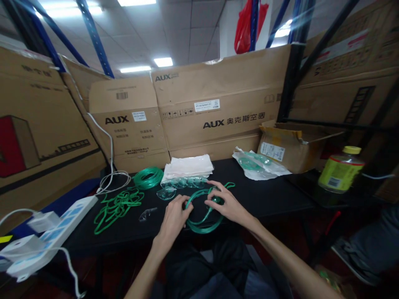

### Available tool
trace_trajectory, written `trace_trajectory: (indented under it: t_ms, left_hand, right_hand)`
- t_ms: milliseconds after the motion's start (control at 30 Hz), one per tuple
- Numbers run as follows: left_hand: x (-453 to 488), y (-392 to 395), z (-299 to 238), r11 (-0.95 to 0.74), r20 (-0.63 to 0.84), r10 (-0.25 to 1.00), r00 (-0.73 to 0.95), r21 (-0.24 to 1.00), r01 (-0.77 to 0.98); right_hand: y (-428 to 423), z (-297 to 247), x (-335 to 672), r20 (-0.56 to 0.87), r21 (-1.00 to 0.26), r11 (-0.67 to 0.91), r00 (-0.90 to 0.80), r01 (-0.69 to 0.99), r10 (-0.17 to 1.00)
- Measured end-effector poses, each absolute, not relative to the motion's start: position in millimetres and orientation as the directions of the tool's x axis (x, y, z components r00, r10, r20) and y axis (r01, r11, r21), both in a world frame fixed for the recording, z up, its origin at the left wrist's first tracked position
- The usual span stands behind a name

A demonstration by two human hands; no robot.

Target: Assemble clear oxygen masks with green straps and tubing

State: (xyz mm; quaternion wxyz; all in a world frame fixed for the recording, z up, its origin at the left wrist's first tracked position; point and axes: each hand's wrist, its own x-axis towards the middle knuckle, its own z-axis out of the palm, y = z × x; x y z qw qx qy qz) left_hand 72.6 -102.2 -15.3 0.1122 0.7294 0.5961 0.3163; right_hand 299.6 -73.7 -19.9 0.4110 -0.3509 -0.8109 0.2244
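A loop of green tubing (pixel 204 229) lies at the table's front edge between my hands. My left hand (pixel 174 214) is closed round the loop's left side, thumb on top. My right hand (pixel 229 205) is curled over a clear green mask (pixel 217 200) at the loop's right side, thumb and fingers on it. Part of the mask is hidden by the fingers. A green strap end (pixel 230 185) sticks out beyond my right hand. Just past the loop stands a row of clear green masks (pixel 187 182), with a single clear mask (pixel 166 193) beside it.
A stack of white bags (pixel 188 167) lies behind the masks. To the left are a tubing coil (pixel 149 178), tangled green straps (pixel 120 205), a small clear plastic piece (pixel 147 214) and a power strip (pixel 52 236). A filled bag (pixel 260 164), open carton (pixel 280 145) and yellow-capped bottle (pixel 341 170) stand right.
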Motion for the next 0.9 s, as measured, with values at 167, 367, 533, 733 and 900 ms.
trace_trajectory:
  t_ms: [167,367,533,733,900]
  left_hand:
    - [75.9,-104.5,-32.2,-0.32,0.407,0.912,0.052,0.625,0.712]
    - [78.1,-111.2,-36.9,-0.384,0.46,0.887,0.044,0.682,0.622]
    - [81.8,-110.8,-34.8,-0.408,0.465,0.884,0.043,0.725,0.555]
    - [80.6,-103.4,-34.4,-0.411,0.463,0.882,0.088,0.663,0.626]
    - [80.3,-93.3,-31.4,-0.451,0.473,0.863,0.179,0.559,0.696]
  right_hand:
    - [-69.3,-46.7,280.9,0.574,-0.737,0.485,0.058,0.47,0.817]
    - [-68.3,-49.7,279.0,0.287,-0.947,0.247,0.192,0.207,0.938]
    - [-68.1,-42.3,278.9,0.262,-0.96,0.262,0.007,-0.095,0.965]
    - [-71.4,-36.6,285.7,0.223,-0.864,0.145,-0.109,-0.483,0.969]
    - [-73.5,-28.0,299.2,0.186,-0.864,0.073,-0.181,-0.497,0.966]
